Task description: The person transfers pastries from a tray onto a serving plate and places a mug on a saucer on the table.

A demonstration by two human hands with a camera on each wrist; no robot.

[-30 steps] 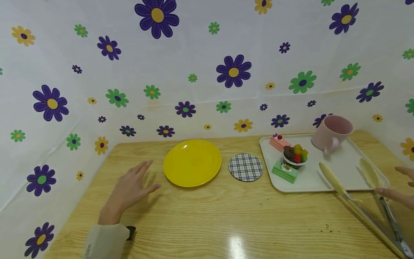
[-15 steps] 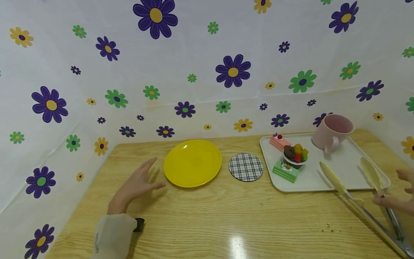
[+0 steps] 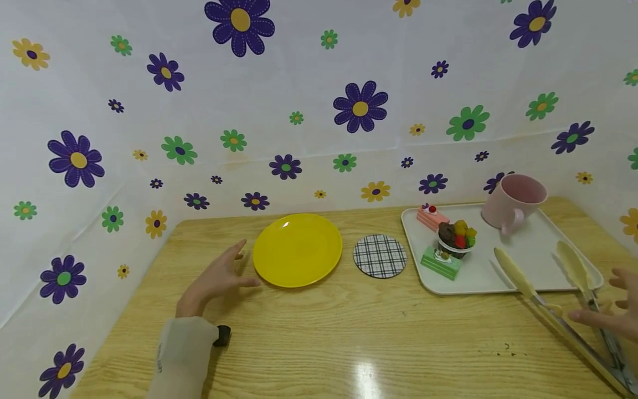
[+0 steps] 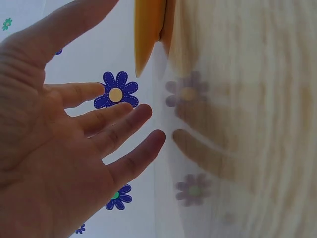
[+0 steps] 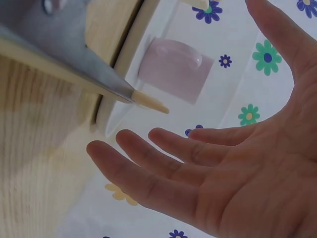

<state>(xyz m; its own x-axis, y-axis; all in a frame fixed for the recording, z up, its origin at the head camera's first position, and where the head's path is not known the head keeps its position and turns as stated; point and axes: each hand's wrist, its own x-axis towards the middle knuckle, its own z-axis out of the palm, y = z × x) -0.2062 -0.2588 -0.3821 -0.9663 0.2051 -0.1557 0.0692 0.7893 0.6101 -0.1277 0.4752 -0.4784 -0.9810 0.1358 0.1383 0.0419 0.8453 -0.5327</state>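
Observation:
My left hand (image 3: 216, 281) hovers over the wooden table at the left of a round yellow plate (image 3: 297, 250), fingers spread and holding nothing. In the left wrist view the edge of the plate (image 4: 148, 34) shows beyond the thumb. At the right, my right hand (image 3: 613, 313) is partly cut off by the frame. It hangs beside a pair of kitchen tongs (image 3: 568, 332) with cream tips, fingers apart and nothing in the palm. The spread tongs lie with both tips over a white tray (image 3: 478, 280).
On the tray stand a pink mug (image 3: 510, 205), a pink cake slice (image 3: 431, 218), a green cake slice (image 3: 441, 264) and a fruit-topped cupcake (image 3: 456, 239). A checked round coaster (image 3: 380, 256) lies between plate and tray. A flowered white cloth (image 3: 299, 72) rises behind the table.
My left hand has moved right, closer to the plate. My right hand has come slightly left and down beside the tongs. The tableware stays in place.

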